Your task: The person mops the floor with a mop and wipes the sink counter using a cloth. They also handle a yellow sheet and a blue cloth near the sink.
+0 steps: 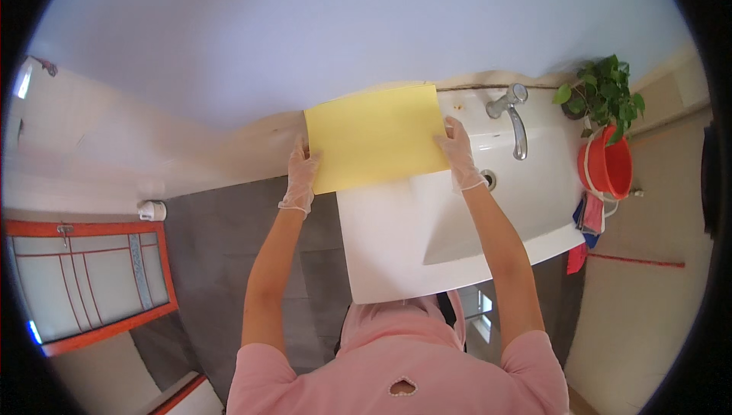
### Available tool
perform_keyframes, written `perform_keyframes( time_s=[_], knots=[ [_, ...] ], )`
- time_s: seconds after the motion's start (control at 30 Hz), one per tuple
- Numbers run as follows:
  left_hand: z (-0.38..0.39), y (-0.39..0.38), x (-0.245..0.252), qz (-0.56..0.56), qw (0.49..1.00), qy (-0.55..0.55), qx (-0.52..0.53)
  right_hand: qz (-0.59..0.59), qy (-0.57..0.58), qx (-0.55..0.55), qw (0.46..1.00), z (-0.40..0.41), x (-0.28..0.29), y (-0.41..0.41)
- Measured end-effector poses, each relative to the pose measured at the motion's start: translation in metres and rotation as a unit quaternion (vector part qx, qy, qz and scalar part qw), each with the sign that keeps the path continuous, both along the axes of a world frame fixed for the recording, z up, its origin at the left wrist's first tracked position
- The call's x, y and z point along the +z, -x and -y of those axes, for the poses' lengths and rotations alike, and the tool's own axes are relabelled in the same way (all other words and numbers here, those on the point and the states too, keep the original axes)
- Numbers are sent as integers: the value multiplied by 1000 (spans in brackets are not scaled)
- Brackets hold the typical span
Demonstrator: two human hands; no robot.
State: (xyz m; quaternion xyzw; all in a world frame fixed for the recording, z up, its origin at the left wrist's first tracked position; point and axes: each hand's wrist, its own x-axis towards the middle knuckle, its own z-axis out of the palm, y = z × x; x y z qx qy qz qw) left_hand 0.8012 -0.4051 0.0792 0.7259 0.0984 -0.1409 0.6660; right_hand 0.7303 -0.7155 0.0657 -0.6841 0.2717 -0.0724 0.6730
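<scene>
A flat yellow rectangular sheet (374,137) spans the space between my hands, above the left back part of a white washbasin (380,243). My left hand (301,172), in a thin clear glove, grips the sheet's left edge. Gloved in the same way, my right hand (457,149) holds its right edge, with the wrist over the basin beside the drain (488,179). A chrome faucet (512,117) stands on the basin's back ledge, right of my right hand. The sheet hides part of the ledge and wall.
At the basin's right end are a leafy potted plant (609,92), a red bucket (606,163) and hanging cloths (589,215). A wall rises behind the basin. Grey tiled floor (257,255) lies left, with a white container (152,210) and a red-framed door (91,283) beyond.
</scene>
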Motion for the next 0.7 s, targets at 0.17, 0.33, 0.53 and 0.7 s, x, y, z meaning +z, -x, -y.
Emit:
perform_keyframes(
  time_s=[0.17, 0.33, 0.53, 0.7],
  knots=[
    [-2, 10, 11, 4, 1000, 17, 16, 17, 98, 63, 993, 4, 10, 1],
    [-19, 30, 39, 26, 996, 84, -31, 61, -18, 32, 997, 7, 30, 29],
    [-46, 62, 44, 19, 978, 175, -115, -49, -68, 51, 995, 21, 27, 62],
    [-51, 70, 42, 31, 958, 241, -153, 57, -93, 105, 988, 19, 28, 89]
  ],
)
